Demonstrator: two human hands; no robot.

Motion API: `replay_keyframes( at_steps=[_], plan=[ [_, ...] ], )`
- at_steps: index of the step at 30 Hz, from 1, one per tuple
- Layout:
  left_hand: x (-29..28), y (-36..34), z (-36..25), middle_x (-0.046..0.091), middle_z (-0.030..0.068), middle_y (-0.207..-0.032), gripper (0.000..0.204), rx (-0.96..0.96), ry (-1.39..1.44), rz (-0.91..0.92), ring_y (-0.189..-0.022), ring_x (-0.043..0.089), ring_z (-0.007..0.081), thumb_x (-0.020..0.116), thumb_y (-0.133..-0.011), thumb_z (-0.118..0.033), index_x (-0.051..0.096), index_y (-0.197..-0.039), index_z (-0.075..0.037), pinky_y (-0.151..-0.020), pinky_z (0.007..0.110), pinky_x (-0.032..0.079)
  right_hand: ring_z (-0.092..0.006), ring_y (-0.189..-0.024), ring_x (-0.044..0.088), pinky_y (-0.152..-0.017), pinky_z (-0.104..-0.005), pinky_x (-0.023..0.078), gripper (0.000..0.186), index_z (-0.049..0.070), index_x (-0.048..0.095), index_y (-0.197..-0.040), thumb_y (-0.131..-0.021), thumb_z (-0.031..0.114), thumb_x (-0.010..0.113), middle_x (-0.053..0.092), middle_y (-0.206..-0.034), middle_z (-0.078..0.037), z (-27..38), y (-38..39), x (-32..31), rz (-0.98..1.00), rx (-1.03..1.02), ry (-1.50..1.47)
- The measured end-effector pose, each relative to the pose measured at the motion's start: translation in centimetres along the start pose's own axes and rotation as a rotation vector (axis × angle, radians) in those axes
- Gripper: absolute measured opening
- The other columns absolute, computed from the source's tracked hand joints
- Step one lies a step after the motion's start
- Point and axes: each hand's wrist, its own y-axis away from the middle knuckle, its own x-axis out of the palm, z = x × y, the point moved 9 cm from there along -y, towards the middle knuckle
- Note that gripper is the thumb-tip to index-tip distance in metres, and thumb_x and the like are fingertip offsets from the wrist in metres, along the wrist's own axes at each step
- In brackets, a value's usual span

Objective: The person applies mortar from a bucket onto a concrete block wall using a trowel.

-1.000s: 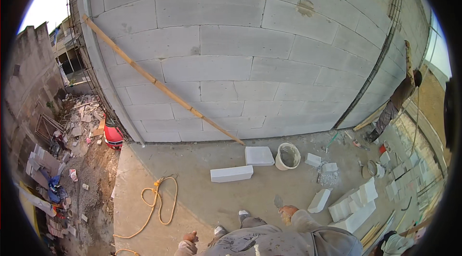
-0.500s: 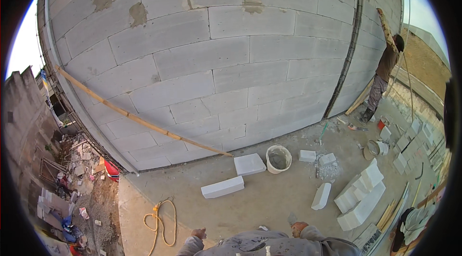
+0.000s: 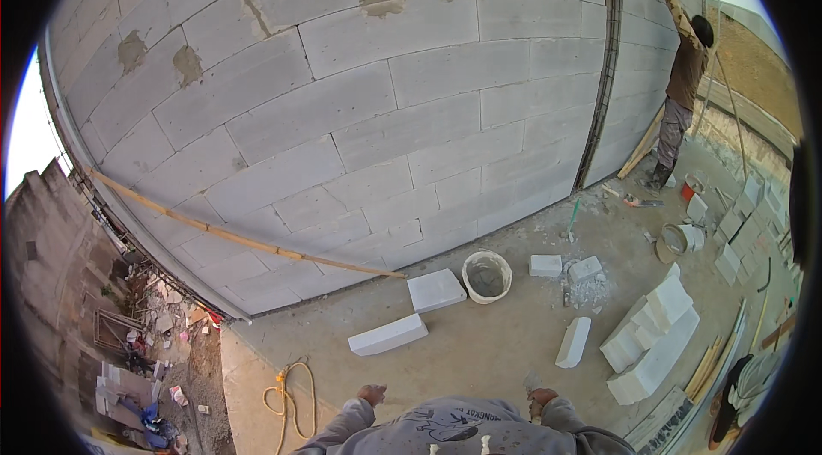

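So, from the left: yellow rope (image 3: 280,379) on the concrete floor (image 3: 479,361), running off the bottom edge. Next, left hand (image 3: 372,394), too small to tell if it's wide or curled. Pale bucket (image 3: 490,298) near the wall (image 3: 360,113), contents murky. Right hand (image 3: 541,402) grips what looks like a trowel (image 3: 532,381) above the floor, handle hidden. Far right, some pale cloth (image 3: 758,382), hard to make out.
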Motion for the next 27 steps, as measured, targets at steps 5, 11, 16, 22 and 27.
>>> replay_keyframes(
  at_steps=[5, 11, 16, 22, 27],
  plan=[
    [-1.8, -1.8, -2.2, 0.068, 0.0109, -0.084, 0.044, -0.558, 0.837, 0.051, -0.079, 0.065, 0.0264, 0.046, -0.091, -0.042, 0.065, -0.096, -0.003, -0.073, 0.038, 0.048, -0.0264, -0.097, 0.064, -0.087, -0.0352, 0.05, 0.032, 0.01, 0.067, -0.106, -0.085, 0.023, 0.047, 0.065, -0.11, -0.01, -1.8, 0.7, -1.7, -0.068, -0.132, 0.097],
    [-3.9, -2.9, -5.5, 0.068, 0.0124, -0.083, 0.049, -0.406, 0.617, 0.052, -0.078, 0.066, 0.025, 0.045, -0.09, -0.045, 0.067, -0.092, -0.001, -0.075, 0.038, 0.048, -0.026, -0.094, 0.064, -0.085, -0.0349, 0.05, 0.028, 0.012, 0.069, -0.103, -0.084, 0.022, 0.05, 0.067, -0.106, -0.011, -1.4, 0.8, -1.8, -0.05, -0.275, 0.326],
    [-4.9, -4.1, -5.5, 0.068, 0.0134, -0.084, 0.05, -0.488, 0.595, 0.108, -0.08, 0.066, 0.0268, 0.044, -0.091, -0.045, 0.067, -0.093, -0.001, -0.077, 0.04, 0.048, -0.0256, -0.09, 0.064, -0.081, -0.0352, 0.05, 0.026, 0.012, 0.068, -0.1, -0.084, 0.022, 0.05, 0.066, -0.102, -0.011, -5.5, 0.6, -2.6, -0.087, -0.239, 0.194],
    [-4.7, -4.4, -4.5, 0.066, 0.0113, -0.093, 0.032, -0.153, 0.09, -0.004, -0.08, 0.065, 0.0287, 0.053, -0.088, -0.025, 0.055, -0.113, -0.006, -0.069, 0.042, 0.05, -0.025, -0.083, 0.063, -0.075, -0.0356, 0.05, 0.022, 0.011, 0.066, -0.096, -0.084, 0.022, 0.051, 0.065, -0.096, -0.011, -8.2, -2.2, -3.0, -0.089, -0.211, -0.008],
    [-6.2, -1.3, -1.7, 0.067, 0.0125, -0.095, 0.03, -0.635, 0.649, 0.096, -0.076, 0.066, 0.0289, 0.049, -0.09, -0.027, 0.055, -0.112, -0.007, -0.066, 0.041, 0.052, -0.0245, -0.078, 0.063, -0.071, -0.0359, 0.05, 0.02, 0.01, 0.065, -0.093, -0.084, 0.022, 0.052, 0.064, -0.091, -0.012, -7.5, -4.3, -3.3, -0.086, -0.163, -0.184]
  ],
)
